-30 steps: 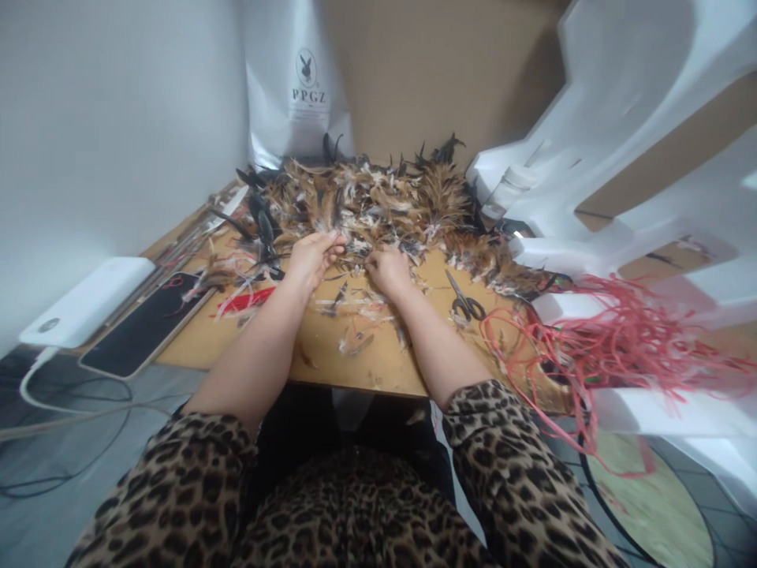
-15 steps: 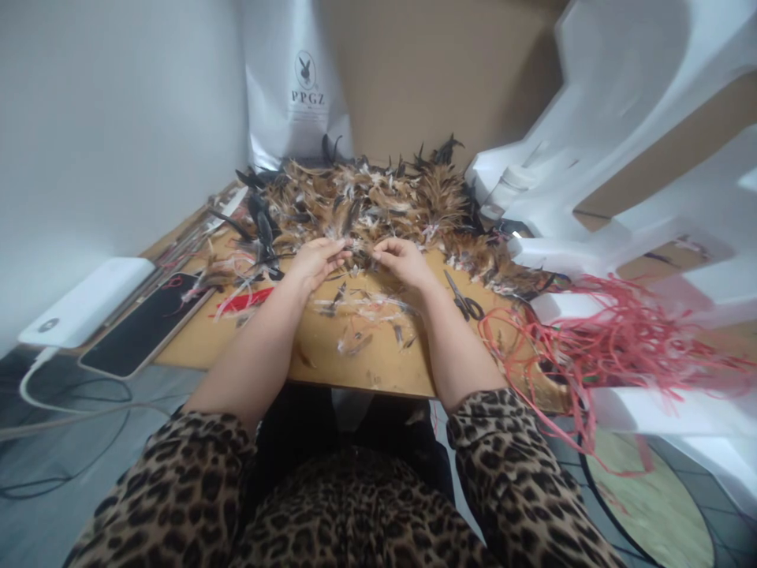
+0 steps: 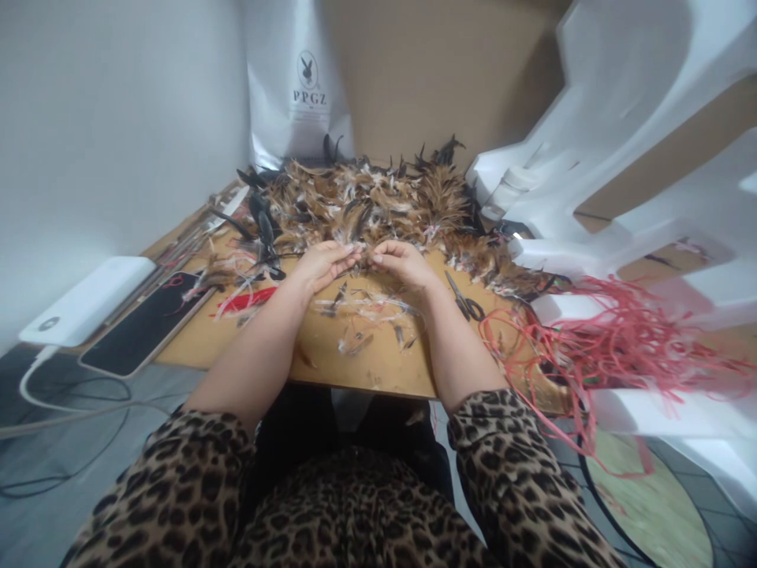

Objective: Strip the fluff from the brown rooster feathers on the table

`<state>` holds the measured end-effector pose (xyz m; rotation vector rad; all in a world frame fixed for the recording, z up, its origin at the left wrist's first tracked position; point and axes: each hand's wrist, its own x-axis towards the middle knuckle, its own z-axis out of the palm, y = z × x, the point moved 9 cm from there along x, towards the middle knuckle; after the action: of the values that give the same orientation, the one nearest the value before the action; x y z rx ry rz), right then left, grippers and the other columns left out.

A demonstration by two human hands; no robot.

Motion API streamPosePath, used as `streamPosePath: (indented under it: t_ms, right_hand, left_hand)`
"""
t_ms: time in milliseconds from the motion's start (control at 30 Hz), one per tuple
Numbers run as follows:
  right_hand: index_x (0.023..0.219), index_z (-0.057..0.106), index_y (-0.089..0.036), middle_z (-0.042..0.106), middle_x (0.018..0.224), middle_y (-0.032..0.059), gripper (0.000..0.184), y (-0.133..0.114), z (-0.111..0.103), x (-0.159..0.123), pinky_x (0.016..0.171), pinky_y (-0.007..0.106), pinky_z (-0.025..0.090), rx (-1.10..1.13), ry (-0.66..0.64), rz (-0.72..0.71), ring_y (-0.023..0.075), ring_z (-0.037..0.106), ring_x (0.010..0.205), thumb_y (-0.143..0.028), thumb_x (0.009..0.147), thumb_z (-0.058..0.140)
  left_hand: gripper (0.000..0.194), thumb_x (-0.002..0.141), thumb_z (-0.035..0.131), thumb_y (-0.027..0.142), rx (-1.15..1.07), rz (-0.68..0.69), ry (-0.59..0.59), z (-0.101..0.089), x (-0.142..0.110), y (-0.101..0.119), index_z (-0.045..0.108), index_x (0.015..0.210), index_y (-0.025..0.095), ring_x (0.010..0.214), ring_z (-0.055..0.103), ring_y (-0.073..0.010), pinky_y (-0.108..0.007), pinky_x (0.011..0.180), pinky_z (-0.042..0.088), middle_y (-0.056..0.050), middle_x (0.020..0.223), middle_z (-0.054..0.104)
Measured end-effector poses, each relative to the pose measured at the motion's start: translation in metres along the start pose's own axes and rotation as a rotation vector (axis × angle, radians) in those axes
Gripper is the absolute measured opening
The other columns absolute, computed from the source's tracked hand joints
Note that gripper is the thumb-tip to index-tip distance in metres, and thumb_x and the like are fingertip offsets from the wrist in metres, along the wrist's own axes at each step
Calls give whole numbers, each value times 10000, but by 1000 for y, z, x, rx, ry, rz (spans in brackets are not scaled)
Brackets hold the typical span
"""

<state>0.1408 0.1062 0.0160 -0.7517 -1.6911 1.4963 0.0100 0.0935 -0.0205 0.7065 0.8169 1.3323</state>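
Observation:
In front of a heap of brown and black feathers (image 3: 378,189), my two hands meet close together over the table. My left hand (image 3: 326,264) pinches a small bunch of feathers (image 3: 356,221) between thumb and forefinger, its plumes pointing up and away. Just to the right, my right hand (image 3: 403,262) is closed in a pinch near the lower end of that bunch. Whatever sits between its fingertips is too small to make out. Loose feather scraps (image 3: 355,339) and pale strands lie on the tabletop (image 3: 378,379) below my wrists.
Black scissors (image 3: 464,298) rest right of my right forearm. Pink-red strands (image 3: 627,339) hang over white supports at the right. A phone (image 3: 145,323) and a white power bank (image 3: 88,300) with a cable lie at the left. A white bag (image 3: 301,87) stands behind the feathers.
My left hand has shifted slightly right, closing the gap to my right hand. The bunch of feathers moved right with it. My right hand stays almost in place.

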Motion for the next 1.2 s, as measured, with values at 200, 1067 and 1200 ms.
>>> streamPosePath:
  t_ms: [200, 1067, 1200]
  right_hand:
    - [782, 612, -170, 634, 716, -6, 300, 4, 6, 1, 610, 226, 439, 185, 106, 4, 80, 540, 597, -375, 596, 726]
    - [638, 474, -185, 433, 517, -74, 358, 14, 3, 6, 468, 202, 314, 245, 382, -12, 52, 379, 460, -437, 567, 718]
    - [627, 474, -180, 435, 508, -76, 346, 11, 7, 4, 472, 198, 307, 239, 397, -22, 50, 379, 468, -427, 571, 710]
  left_hand:
    - [60, 723, 612, 17, -57, 13, 6, 2, -1, 3, 626, 674, 49, 673, 653, -90, -140, 675, 520, -85, 715, 670]
    - [54, 727, 643, 86, 31, -122, -54, 14, -6, -17, 645, 757, 40, 574, 640, -97, -140, 520, 495, -109, 707, 679]
    - [31, 725, 636, 66, 31, -125, -53, 14, -5, -18, 637, 732, 36, 532, 615, -75, -131, 509, 482, -90, 651, 661]
